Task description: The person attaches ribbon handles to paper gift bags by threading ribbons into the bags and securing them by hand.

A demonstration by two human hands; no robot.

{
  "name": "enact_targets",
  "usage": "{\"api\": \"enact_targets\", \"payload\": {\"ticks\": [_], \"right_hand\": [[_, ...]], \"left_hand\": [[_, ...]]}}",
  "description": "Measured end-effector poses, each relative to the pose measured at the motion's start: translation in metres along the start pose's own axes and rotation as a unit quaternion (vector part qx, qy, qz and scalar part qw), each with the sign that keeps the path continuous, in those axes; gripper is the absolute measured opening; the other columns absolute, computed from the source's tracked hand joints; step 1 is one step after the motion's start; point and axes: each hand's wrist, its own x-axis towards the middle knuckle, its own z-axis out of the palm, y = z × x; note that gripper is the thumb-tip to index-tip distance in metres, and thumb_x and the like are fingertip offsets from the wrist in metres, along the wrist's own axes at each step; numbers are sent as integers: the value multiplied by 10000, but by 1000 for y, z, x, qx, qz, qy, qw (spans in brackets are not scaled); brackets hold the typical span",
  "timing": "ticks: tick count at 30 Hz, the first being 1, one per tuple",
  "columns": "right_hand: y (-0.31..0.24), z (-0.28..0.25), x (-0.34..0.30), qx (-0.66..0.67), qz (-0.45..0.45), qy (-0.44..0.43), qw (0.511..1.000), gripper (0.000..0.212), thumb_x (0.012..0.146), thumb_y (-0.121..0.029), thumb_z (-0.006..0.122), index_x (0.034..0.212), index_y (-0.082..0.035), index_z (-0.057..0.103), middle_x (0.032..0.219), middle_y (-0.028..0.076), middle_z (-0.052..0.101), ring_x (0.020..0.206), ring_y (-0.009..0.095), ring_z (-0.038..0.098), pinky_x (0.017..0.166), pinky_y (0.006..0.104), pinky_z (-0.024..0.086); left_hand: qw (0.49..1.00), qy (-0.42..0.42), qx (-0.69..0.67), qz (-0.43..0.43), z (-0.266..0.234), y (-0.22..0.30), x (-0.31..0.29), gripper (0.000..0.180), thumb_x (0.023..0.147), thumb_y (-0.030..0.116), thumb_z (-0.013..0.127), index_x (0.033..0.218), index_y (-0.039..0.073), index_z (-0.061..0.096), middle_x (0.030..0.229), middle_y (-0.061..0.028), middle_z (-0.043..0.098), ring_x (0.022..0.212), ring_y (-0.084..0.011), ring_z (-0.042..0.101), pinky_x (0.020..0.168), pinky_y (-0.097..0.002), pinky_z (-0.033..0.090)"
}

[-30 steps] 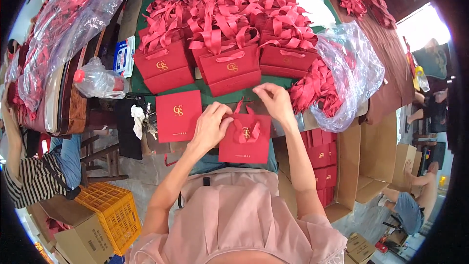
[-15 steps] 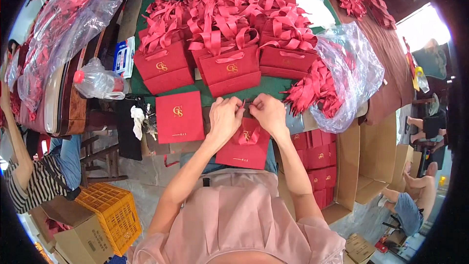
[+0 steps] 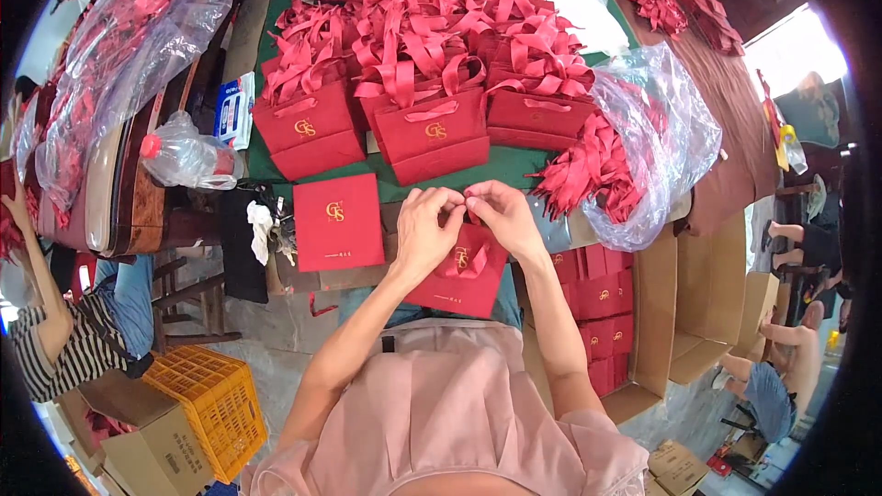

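Note:
A flat red paper gift bag with gold print lies in front of me at the table edge. At its upper edge my left hand and my right hand come together, fingertips pinched on a small bit of red ribbon. A loop of that ribbon appears to hang over the bag's front. Fingers partly cover the top of the bag. Left of my hands another flat red bag lies on the table. Red ribbons spill from a clear plastic bag on the right.
Rows of red gift bags with ribbon handles stand on the green cloth ahead. A plastic-wrapped bottle and a blue-white packet are at left. Right and below, an open carton holds red bags. An orange crate stands on the floor.
My hands have shifted slightly, and my right fingers have turned inward against the left ones, still pinching the ribbon. The person at far left has moved an arm.

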Motion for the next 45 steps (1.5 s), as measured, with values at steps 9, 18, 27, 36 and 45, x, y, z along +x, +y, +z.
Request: {"api": "enact_targets", "payload": {"ticks": [9, 18, 27, 36, 45], "right_hand": [[-4, -24, -8, 111, 10, 74, 991, 105, 985, -101, 616, 1055, -23, 622, 902, 8, 672, 797, 92, 634, 708, 238, 493], [9, -22, -4, 268, 10, 165, 949, 195, 1006, -206, 626, 1135, -60, 613, 964, 39, 695, 859, 133, 696, 739, 255, 553], [-7, -35, 17, 253, -33, 225, 940, 175, 1001, -177, 617, 1124, -53, 628, 929, -12, 642, 814, 91, 630, 793, 258, 534], [-22, -63, -2, -57, -112, 255, 959, 201, 956, -101, 659, 1138, -17, 663, 993, 63, 697, 864, 154, 674, 726, 280, 549], [-15, -58, -1, -536, -217, 260, 774, 164, 848, -86, 696, 1011, -65, 709, 951, 144, 583, 908, 346, 609, 754, 465, 520]], "left_hand": [[999, 33, 20, 38, -17, -11, -20, 459, 856, 226, 757, 1263, 73, 612, 1120, -125, 636, 1034, -337, 600, 891, -443, 492], [887, -111, -383, -232, -45, 2, -48, 475, 867, 93, 783, 1281, -7, 570, 1180, -127, 672, 997, -146, 660, 781, -313, 565], [954, -91, -261, -117, -63, 17, -67, 266, 911, 30, 689, 1172, -17, 669, 1059, -71, 726, 955, -132, 657, 843, -307, 530], [987, 41, -155, -32, -100, 28, -45, 276, 888, 2, 685, 1161, -32, 657, 1109, -104, 697, 989, -181, 666, 853, -317, 531], [954, -119, 248, 121, -38, 31, -69, 805, 544, 34, 786, 1306, 87, 533, 1252, -139, 515, 1188, -348, 491, 982, -476, 403]]}}
